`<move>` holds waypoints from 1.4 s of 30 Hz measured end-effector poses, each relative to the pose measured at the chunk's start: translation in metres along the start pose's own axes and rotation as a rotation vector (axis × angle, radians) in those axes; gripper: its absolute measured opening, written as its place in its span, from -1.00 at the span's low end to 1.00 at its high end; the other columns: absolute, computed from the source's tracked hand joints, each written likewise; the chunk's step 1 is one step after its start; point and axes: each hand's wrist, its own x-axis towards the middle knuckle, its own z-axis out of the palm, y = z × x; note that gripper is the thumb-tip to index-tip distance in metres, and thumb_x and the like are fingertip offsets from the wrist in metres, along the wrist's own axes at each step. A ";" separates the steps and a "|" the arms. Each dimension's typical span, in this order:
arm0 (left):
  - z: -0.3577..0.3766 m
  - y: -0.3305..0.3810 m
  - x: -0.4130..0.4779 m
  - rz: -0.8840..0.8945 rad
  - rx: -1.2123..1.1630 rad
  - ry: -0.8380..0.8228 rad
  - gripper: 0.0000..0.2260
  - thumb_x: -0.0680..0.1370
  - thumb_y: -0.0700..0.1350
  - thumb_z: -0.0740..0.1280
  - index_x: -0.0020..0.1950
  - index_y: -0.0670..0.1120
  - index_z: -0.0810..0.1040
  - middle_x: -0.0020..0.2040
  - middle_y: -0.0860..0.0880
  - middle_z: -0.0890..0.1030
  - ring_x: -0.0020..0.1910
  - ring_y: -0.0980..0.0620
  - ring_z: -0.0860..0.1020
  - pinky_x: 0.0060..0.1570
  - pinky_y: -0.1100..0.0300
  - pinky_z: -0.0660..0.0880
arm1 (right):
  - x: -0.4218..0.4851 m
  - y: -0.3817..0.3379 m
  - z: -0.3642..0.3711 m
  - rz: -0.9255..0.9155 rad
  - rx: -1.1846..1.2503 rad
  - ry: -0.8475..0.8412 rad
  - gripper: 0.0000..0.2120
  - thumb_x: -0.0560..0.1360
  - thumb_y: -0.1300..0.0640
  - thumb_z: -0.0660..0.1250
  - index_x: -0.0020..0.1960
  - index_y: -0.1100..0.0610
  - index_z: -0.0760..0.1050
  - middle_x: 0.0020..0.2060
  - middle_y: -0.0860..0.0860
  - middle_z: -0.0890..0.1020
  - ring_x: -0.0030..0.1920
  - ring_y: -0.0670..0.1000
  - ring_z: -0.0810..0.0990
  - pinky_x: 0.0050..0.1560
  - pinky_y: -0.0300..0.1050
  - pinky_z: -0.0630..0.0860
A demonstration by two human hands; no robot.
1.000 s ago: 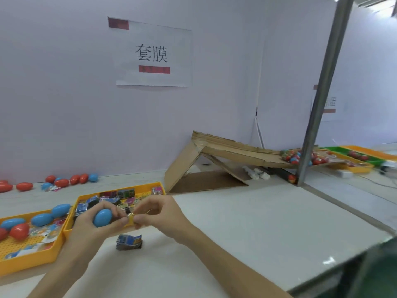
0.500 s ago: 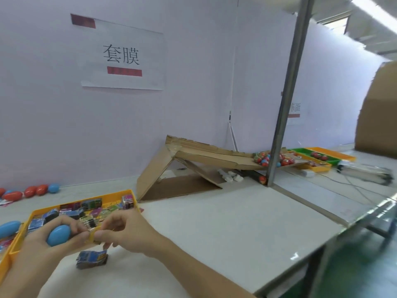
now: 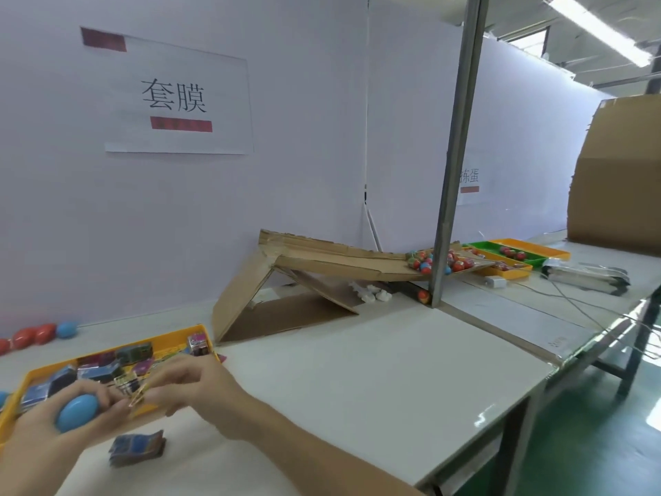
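Two things are in hand near the front left corner of the worktop [image 3: 357, 370]; our left grip [image 3: 53, 427] curls round a blue plastic egg [image 3: 77, 417], while its fingertips and our right grip [image 3: 200, 388] pinch a small film sleeve [image 3: 137, 397] just above the orange tray [image 3: 168, 336]; we judge the sleeve is being opened, so next its mouth must spread and the egg slide in; against half a second ago, egg and sleeve stay held, and only our view has swung right.

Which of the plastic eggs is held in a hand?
The blue egg gripped by the left hand; the rest lie by the wall or at the cardboard ramp.
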 end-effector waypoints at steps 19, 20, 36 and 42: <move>0.033 0.085 -0.045 -0.044 -0.191 -0.042 -0.77 0.29 -0.05 0.56 -0.22 -0.10 0.58 -0.15 -0.11 0.63 -0.27 0.00 0.61 -0.27 0.14 0.60 | -0.002 -0.008 -0.001 0.092 0.080 0.017 -0.67 0.52 0.42 0.26 -0.30 0.10 0.59 -0.41 0.02 0.53 -0.40 -0.07 0.48 -0.32 -0.22 0.45; 0.032 0.086 -0.046 -0.023 -0.192 -0.050 -0.79 0.29 -0.03 0.56 -0.24 -0.06 0.57 -0.16 -0.09 0.63 -0.27 0.01 0.60 -0.24 0.11 0.60 | -0.001 -0.008 0.001 0.092 0.092 0.019 -0.65 0.52 0.43 0.26 -0.31 0.10 0.60 -0.43 0.03 0.52 -0.41 -0.06 0.47 -0.33 -0.22 0.44; 0.025 0.080 -0.045 0.018 -0.204 -0.060 -0.76 0.39 0.12 0.59 -0.18 0.08 0.57 -0.25 0.11 0.60 -0.22 0.09 0.61 -0.17 0.16 0.62 | -0.001 -0.010 0.002 0.062 0.105 -0.018 -0.79 0.53 0.38 0.33 -0.24 0.22 0.61 -0.29 0.17 0.54 -0.26 0.06 0.51 -0.18 -0.14 0.52; 0.025 0.075 -0.041 0.000 -0.208 -0.017 -0.90 0.55 -0.23 0.45 -0.07 -0.15 0.54 -0.25 0.07 0.61 -0.21 0.04 0.65 -0.16 0.18 0.62 | 0.000 -0.007 0.000 0.050 0.102 0.022 -0.93 0.51 0.33 0.42 -0.16 0.27 0.63 -0.25 0.14 0.60 -0.17 0.09 0.57 -0.16 -0.14 0.54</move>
